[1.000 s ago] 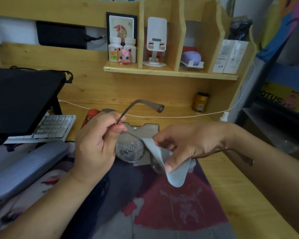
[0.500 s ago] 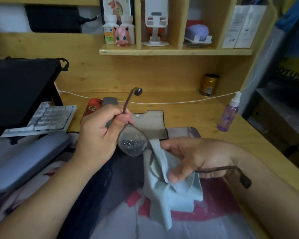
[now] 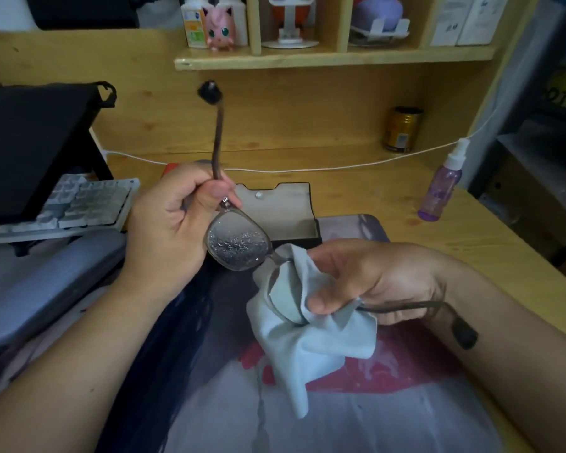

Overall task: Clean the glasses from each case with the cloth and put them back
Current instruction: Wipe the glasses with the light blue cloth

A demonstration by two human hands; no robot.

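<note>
1. A pair of glasses (image 3: 239,243) is held up at the centre of the frame, above a printed desk mat (image 3: 356,403) on a wooden tabletop (image 3: 373,191).
2. The left hand (image 3: 174,233), left of centre, grips the frame at the hinge of one arm, fingers curled round it; that arm points up toward the top of the frame.
3. The lens beside this hand is covered in water droplets.
4. The right hand (image 3: 366,282), right of centre, pinches a pale blue cloth (image 3: 314,341) round the other lens, thumb pressed on the fabric; the cloth hangs down below.
5. The second arm of the glasses runs right, under the right wrist.
6. An open dark glasses case (image 3: 281,210) lies on the tabletop just behind the hands.
7. A purple spray bottle (image 3: 440,188) stands at the right, well apart from the case.
</note>
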